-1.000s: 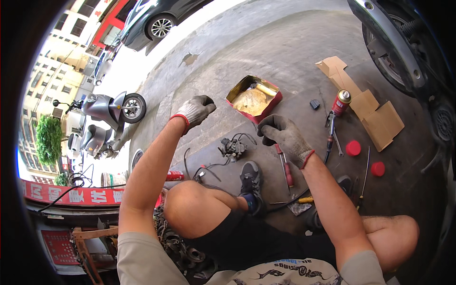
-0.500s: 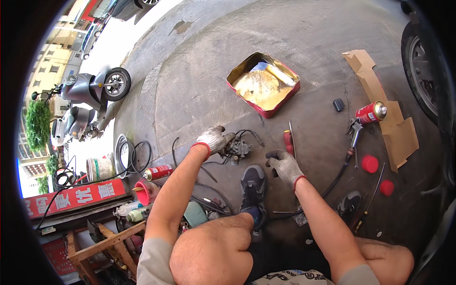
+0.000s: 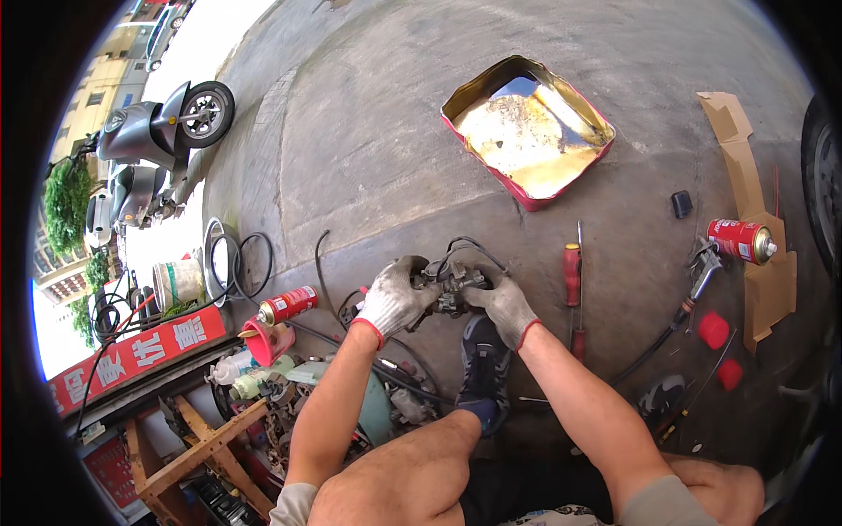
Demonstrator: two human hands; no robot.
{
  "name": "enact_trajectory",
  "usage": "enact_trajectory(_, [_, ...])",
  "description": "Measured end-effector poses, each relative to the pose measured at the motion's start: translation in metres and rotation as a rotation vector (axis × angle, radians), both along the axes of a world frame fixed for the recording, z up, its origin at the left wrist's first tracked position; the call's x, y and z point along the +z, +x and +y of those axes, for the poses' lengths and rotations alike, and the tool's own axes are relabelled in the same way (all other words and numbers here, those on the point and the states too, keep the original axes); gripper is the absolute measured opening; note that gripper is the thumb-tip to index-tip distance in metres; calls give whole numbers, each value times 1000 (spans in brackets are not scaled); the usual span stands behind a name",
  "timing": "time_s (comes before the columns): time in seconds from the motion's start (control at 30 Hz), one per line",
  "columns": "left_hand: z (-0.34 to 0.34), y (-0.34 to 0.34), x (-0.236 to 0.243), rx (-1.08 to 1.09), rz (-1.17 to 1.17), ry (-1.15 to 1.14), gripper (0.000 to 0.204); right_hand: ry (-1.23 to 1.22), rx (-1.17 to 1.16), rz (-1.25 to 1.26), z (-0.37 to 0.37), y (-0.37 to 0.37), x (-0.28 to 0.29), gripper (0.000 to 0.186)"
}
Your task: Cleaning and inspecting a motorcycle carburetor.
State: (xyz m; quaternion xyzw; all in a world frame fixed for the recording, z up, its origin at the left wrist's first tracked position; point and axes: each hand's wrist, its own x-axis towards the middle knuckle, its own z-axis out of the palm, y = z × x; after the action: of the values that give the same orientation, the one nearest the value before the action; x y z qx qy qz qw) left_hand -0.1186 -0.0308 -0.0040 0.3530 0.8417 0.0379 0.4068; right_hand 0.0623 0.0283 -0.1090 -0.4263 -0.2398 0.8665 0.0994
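Between my hands is a grey metal carburetor (image 3: pixel 453 287) with thin black hoses looping from its top, just beyond the toe of my shoe (image 3: pixel 484 359). My left hand (image 3: pixel 395 296), in a whitish work glove with a red cuff, is closed around its left side. From the other side my right hand (image 3: pixel 506 309), gloved alike with darkened fingertips, grips its right end. The undersides of the carburetor and some fingertips are hidden. To the right of my right hand lie a red-handled screwdriver (image 3: pixel 572 276) and another long screwdriver (image 3: pixel 579 340) on the concrete.
A red-rimmed pan (image 3: pixel 524 195) of yellowish liquid sits ahead. At right are a red spray can (image 3: pixel 735 239), an air blow gun (image 3: pixel 704 270), red caps (image 3: pixel 713 330) and cardboard (image 3: pixel 768 294). Another spray can (image 3: pixel 289 303), hoses and a wooden frame (image 3: pixel 197 447) stand left.
My right hand has come left from beside the screwdrivers and taken hold of the carburetor. My left hand keeps its hold. The view has shifted, so the pan and spray cans appear displaced.
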Motion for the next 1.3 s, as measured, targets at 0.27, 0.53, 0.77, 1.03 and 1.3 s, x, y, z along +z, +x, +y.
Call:
enact_trajectory(0.27, [-52,31,-4,341,-88,326,69,529,247,-105,13,-1,11,58])
enact_trajectory(0.53, [-63,44,-12,704,-508,439,68,431,282,148,16,-5,9,80])
enact_trajectory(0.77, [-43,16,14,510,-471,425,76,572,375,7,21,5,19,83])
enact_trajectory(1.03, [-3,11,-2,-84,-131,574,62,951,450,-62,36,10,45,78])
enact_trajectory(1.3, [-24,-5,-15,235,-180,825,38,716,290,-105,51,12,41,82])
